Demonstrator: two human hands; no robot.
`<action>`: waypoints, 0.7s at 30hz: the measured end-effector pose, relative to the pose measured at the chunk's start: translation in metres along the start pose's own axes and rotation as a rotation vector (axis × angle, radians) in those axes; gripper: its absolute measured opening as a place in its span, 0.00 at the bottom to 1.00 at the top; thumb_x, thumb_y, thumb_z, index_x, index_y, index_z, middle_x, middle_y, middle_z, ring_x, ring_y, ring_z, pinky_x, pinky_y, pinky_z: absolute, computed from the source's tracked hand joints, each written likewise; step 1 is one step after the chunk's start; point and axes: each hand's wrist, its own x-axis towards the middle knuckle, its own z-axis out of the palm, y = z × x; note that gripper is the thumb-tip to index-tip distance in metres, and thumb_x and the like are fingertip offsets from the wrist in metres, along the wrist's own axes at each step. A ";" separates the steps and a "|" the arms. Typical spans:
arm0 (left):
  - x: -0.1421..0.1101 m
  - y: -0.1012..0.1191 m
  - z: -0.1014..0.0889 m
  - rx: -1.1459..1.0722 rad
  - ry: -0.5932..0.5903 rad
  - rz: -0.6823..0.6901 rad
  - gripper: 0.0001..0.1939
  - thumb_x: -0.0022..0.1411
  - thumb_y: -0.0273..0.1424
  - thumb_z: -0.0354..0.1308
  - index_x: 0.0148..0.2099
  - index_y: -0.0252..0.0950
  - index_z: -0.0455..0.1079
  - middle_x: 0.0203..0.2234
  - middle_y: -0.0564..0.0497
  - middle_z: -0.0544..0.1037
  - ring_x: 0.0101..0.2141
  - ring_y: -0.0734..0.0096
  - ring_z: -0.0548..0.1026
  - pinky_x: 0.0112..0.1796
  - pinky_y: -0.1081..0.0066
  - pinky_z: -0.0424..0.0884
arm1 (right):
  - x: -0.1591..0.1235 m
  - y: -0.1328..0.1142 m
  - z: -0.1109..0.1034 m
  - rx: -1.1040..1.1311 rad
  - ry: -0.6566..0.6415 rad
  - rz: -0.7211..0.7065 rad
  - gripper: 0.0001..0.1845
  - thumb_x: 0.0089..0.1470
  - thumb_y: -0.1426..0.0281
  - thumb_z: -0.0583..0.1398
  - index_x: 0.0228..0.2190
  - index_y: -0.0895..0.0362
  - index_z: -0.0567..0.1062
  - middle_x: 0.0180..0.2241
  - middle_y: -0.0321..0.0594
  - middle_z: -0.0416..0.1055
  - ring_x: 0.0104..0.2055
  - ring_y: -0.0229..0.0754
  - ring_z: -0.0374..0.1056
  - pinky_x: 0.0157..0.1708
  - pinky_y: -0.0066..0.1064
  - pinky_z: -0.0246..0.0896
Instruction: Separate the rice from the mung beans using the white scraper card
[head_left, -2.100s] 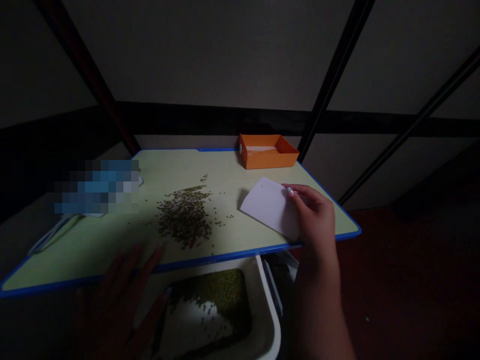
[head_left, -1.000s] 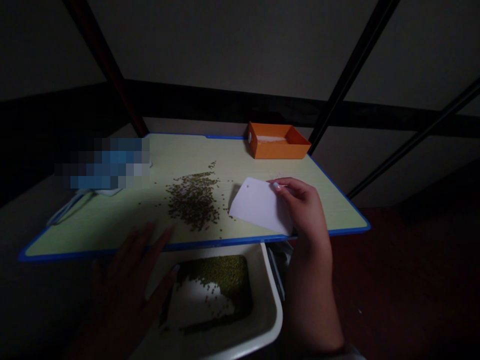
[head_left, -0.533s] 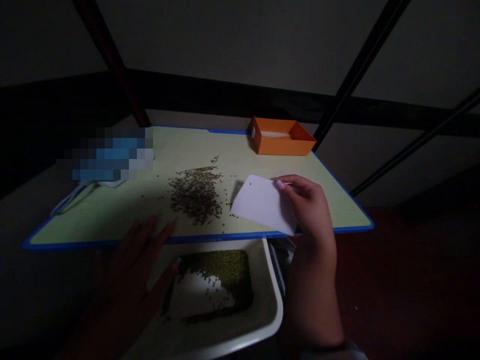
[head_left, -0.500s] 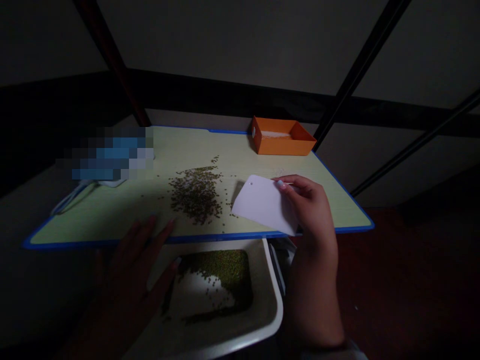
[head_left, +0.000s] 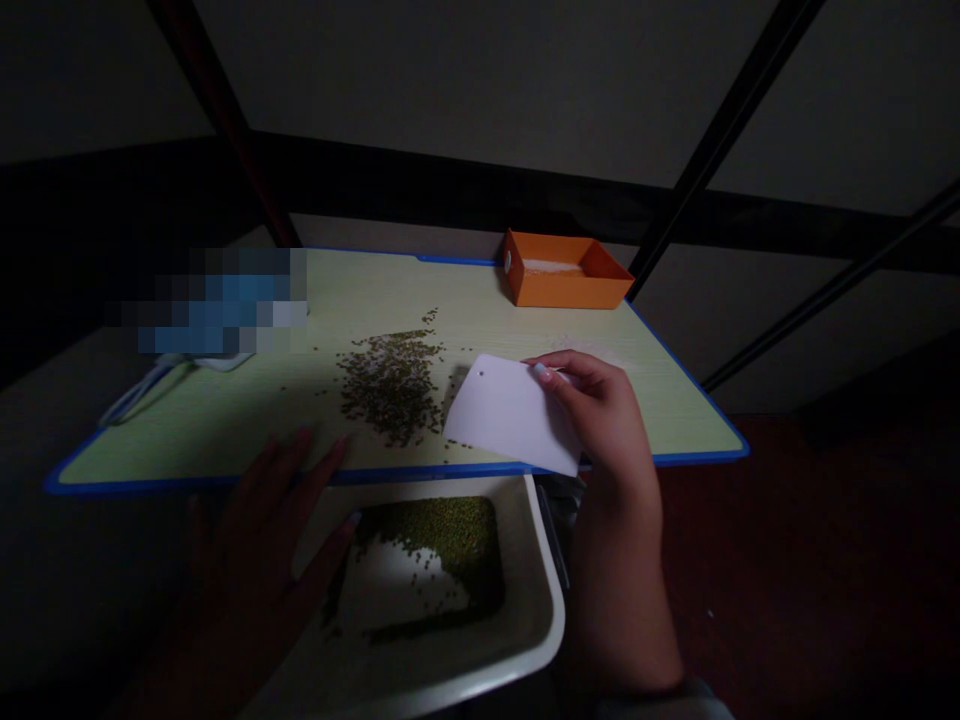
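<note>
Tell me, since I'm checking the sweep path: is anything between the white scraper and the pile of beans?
Nothing visible. The scraper in the right hand stands just right of the beans, with only bare tabletop and stray beans between.

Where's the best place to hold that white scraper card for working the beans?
Probably its right edge, from the right, as the right hand does now: fingertips on top near the back corner. The scraper is thin and tilted, its free left edge facing the beans.
</note>
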 end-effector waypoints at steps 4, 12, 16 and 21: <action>0.000 -0.001 0.001 0.009 0.022 0.026 0.26 0.70 0.45 0.34 0.67 0.67 0.34 0.70 0.61 0.46 0.71 0.64 0.47 0.62 0.22 0.62 | -0.001 -0.001 0.003 0.017 -0.027 0.012 0.05 0.52 0.68 0.65 0.31 0.53 0.83 0.33 0.36 0.83 0.35 0.40 0.73 0.39 0.36 0.64; -0.001 -0.006 0.004 0.003 0.054 0.046 0.26 0.70 0.44 0.34 0.67 0.67 0.33 0.70 0.61 0.47 0.71 0.62 0.50 0.62 0.23 0.64 | -0.003 -0.002 0.005 0.077 -0.111 -0.015 0.03 0.52 0.67 0.67 0.30 0.51 0.84 0.34 0.36 0.84 0.36 0.40 0.75 0.40 0.36 0.65; 0.001 -0.006 0.004 -0.001 0.055 0.065 0.26 0.70 0.45 0.34 0.66 0.69 0.33 0.69 0.63 0.48 0.70 0.63 0.51 0.60 0.22 0.65 | -0.005 -0.006 -0.007 0.083 -0.008 -0.008 0.03 0.51 0.67 0.68 0.30 0.51 0.84 0.34 0.36 0.83 0.35 0.40 0.74 0.36 0.34 0.64; 0.000 -0.004 0.006 -0.003 0.119 0.074 0.26 0.70 0.45 0.34 0.66 0.69 0.34 0.69 0.61 0.51 0.70 0.61 0.53 0.59 0.20 0.65 | -0.012 -0.015 -0.024 -0.030 0.366 0.052 0.10 0.49 0.64 0.68 0.35 0.54 0.84 0.38 0.42 0.83 0.32 0.41 0.71 0.30 0.33 0.61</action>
